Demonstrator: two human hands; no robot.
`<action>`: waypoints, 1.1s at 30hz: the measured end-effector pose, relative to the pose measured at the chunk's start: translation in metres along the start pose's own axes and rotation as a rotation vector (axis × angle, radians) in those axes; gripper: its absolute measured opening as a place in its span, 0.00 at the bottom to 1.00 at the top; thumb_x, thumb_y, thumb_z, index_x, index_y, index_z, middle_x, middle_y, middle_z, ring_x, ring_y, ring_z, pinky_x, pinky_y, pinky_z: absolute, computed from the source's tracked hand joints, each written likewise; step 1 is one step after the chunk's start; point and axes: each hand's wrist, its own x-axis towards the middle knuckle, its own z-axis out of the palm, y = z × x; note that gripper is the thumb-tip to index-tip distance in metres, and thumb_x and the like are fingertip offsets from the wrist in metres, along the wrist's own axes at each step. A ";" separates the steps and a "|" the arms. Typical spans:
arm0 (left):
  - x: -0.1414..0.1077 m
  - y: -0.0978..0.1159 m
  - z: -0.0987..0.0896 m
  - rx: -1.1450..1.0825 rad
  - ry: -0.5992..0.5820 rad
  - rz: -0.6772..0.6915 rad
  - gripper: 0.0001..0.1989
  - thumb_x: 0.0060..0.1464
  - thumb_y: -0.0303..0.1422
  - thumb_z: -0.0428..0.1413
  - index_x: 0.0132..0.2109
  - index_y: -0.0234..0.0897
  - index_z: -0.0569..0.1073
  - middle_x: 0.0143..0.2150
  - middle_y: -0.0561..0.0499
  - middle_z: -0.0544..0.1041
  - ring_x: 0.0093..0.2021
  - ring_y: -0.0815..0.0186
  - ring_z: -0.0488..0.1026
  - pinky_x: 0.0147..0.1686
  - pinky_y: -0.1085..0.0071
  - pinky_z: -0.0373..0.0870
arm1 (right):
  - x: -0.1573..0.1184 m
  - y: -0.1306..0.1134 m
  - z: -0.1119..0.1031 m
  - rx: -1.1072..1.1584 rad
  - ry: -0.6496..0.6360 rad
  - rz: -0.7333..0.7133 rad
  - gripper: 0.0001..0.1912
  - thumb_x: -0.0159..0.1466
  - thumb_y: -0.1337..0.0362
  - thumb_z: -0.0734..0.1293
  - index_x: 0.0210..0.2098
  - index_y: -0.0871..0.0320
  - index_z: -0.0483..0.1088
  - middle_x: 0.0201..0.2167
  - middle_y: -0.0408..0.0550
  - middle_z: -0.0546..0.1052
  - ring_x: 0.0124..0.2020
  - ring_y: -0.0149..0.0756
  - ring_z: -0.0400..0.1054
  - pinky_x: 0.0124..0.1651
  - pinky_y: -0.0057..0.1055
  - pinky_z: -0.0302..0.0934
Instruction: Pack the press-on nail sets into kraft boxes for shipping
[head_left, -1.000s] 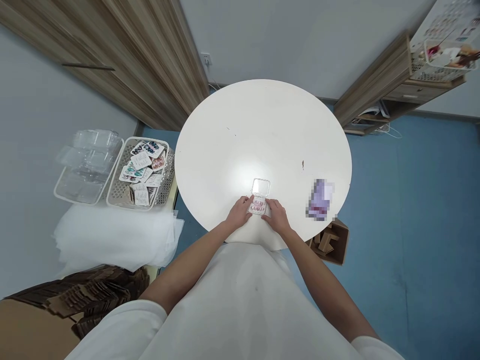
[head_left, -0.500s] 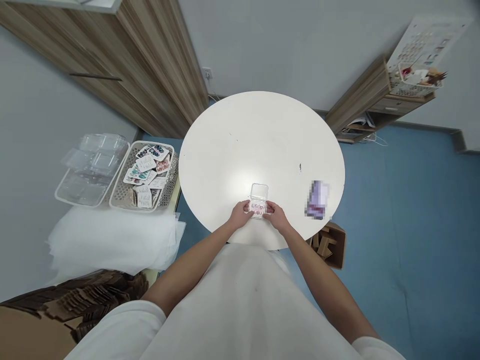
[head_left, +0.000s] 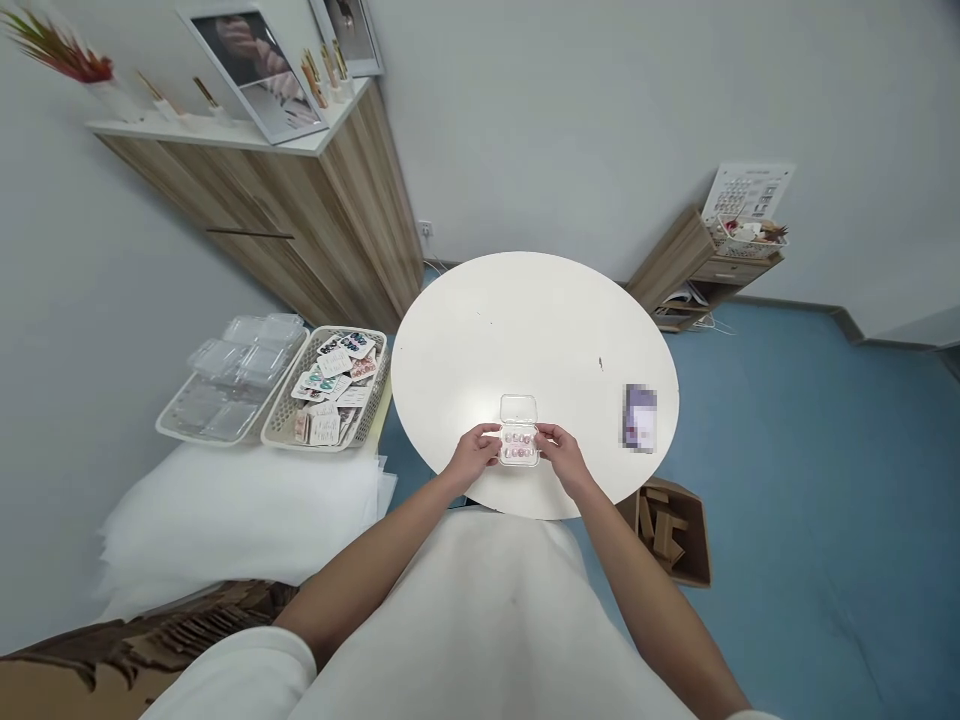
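A small clear plastic case (head_left: 519,445) with its lid raised lies near the front edge of the round white table (head_left: 555,310). Inside it is a card with two rows of pink press-on nails. My left hand (head_left: 474,455) grips the case at its left side, the fingertips at the hinge corner. On the opposite side my right hand (head_left: 562,455) holds the right edge between thumb and fingers. The raised lid (head_left: 518,408) points away from me.
A blurred purple item (head_left: 640,418) lies on the table's right. At left are a basket of nail cards (head_left: 273,432), a basket of clear cases (head_left: 169,425) and white sheets (head_left: 247,510). A cardboard box (head_left: 701,545) stands at the lower right.
The view has tilted up, showing the cabinet top with frames. My thumbs have moved off the front of the nail card toward the case's sides; both hands still hold the case.
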 end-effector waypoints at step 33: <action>-0.020 0.001 -0.013 -0.253 -0.020 -0.123 0.15 0.40 0.34 0.61 0.38 0.35 0.70 0.33 0.49 0.72 0.28 0.75 0.68 0.29 0.76 0.65 | -0.020 -0.018 0.017 0.208 -0.174 0.085 0.16 0.56 0.55 0.62 0.44 0.51 0.67 0.46 0.46 0.70 0.40 0.35 0.68 0.40 0.33 0.65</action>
